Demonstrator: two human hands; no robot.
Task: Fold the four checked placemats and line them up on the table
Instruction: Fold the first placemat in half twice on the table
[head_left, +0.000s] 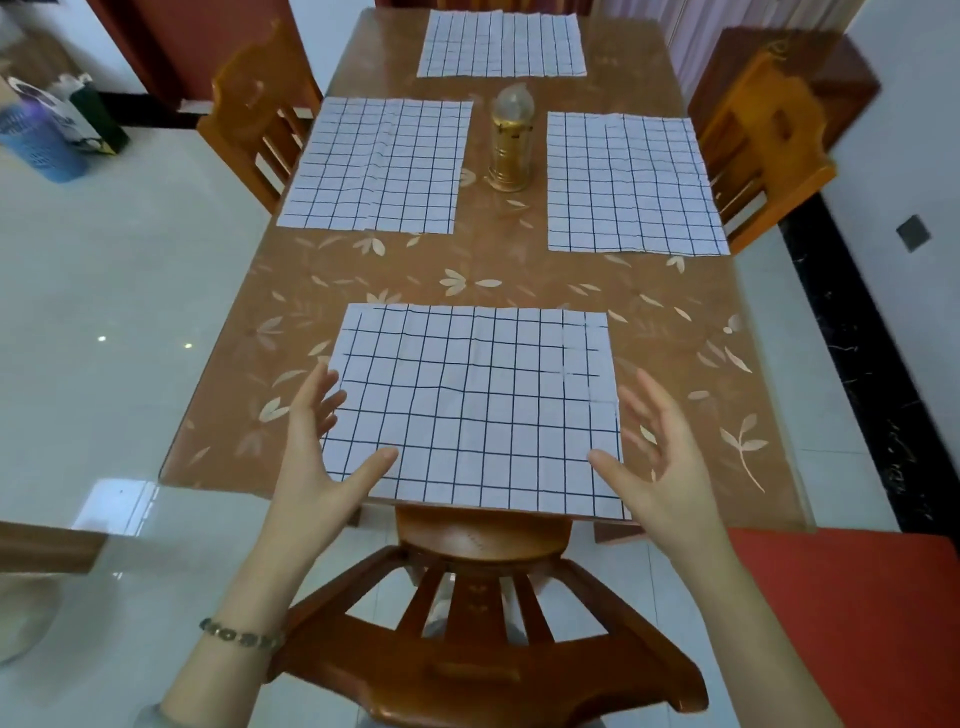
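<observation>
Four checked placemats (475, 410), flat, unfolded

Smooth, glossy brown table (519, 270) top with pale leaf pattern. Matt white cloth with thin dark checks, faintly creased: near placemat (478, 405) at the near edge, left placemat (379, 163), right placemat (631, 182), far placemat (501, 44) at the far edge. Varnished orange-brown wood on the near chair (483, 649). Shiny gold metal under a clear dome on the ornament (510, 140). Polished pale floor (130, 312) tiles.
</observation>
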